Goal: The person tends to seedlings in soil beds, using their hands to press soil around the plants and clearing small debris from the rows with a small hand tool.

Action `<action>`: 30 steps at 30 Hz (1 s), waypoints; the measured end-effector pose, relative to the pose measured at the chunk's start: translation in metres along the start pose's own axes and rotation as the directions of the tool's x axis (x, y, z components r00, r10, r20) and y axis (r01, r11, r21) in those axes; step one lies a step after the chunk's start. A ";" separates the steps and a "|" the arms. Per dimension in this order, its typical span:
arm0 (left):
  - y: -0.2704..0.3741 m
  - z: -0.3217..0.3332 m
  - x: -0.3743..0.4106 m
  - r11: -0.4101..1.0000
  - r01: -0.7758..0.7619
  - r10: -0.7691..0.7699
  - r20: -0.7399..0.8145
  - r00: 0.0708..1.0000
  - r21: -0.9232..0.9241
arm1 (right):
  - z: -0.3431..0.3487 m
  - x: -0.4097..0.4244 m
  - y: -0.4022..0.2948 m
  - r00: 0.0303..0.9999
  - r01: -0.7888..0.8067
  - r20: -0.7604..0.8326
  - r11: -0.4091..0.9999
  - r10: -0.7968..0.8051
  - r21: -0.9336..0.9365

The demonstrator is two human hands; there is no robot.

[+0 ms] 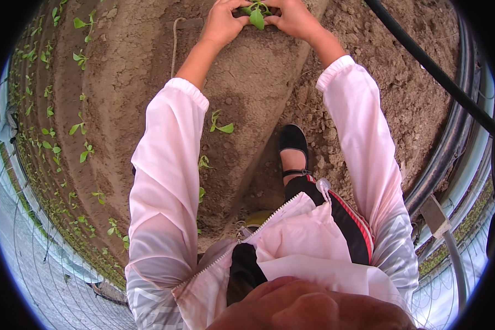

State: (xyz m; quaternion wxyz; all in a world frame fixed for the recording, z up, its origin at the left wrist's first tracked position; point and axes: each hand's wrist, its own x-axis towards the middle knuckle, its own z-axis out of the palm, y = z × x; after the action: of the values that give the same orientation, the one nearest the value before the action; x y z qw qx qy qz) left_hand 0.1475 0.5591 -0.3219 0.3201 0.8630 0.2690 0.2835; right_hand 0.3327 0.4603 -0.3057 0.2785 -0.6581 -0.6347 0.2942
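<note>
A green leafy seedling (256,17) stands at the top edge of the view, between my two hands. My left hand (226,24) is at its left side, thumb and forefinger spread apart and reaching to the leaves. From the right, my right hand (293,20) reaches in the same way. The leaves and the picture's edge hide the stem base, so whether the fingers grip the plant or press the soil cannot be told. Closer to my body, another seedling (222,123) leans in a dark, damp patch of the soil bed (255,99).
Rows of small seedlings (80,60) run along the left. A cord (174,45) lies beside my left forearm. My black shoe (293,138) stands in the furrow by the bed. A black hose (433,62) crosses the upper right, near curved pipes (441,165).
</note>
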 end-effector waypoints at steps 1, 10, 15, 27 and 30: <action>-0.005 0.003 -0.002 0.999 0.016 -0.016 0.007 1.000 0.035 | -0.003 -0.002 -0.009 1.000 -0.019 -0.016 0.996 0.017 -0.085; 0.009 -0.013 -0.013 0.990 0.092 -0.092 -0.001 0.996 0.110 | 0.012 -0.004 0.000 0.988 0.051 -0.150 0.998 -0.048 0.020; -0.033 -0.103 -0.067 0.887 0.407 -0.445 -0.167 0.880 -0.219 | 0.021 -0.047 0.061 0.961 -0.046 -0.210 0.855 0.179 0.517; -0.119 -0.147 -0.304 0.001 0.979 -0.998 -0.061 0.014 0.206 | 0.020 -0.065 0.019 0.916 -0.124 -0.360 0.978 0.177 0.167; -0.134 -0.114 -0.272 0.143 0.960 -0.978 -0.117 0.175 0.242 | 0.020 -0.062 0.023 0.928 -0.110 -0.333 0.976 0.168 0.187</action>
State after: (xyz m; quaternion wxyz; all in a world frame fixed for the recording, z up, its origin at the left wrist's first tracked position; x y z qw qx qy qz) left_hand -0.1545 0.5163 -0.4297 0.3194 0.5310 0.7828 -0.0560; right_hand 0.3321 0.3974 -0.3335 0.4178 -0.7176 -0.5009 0.2442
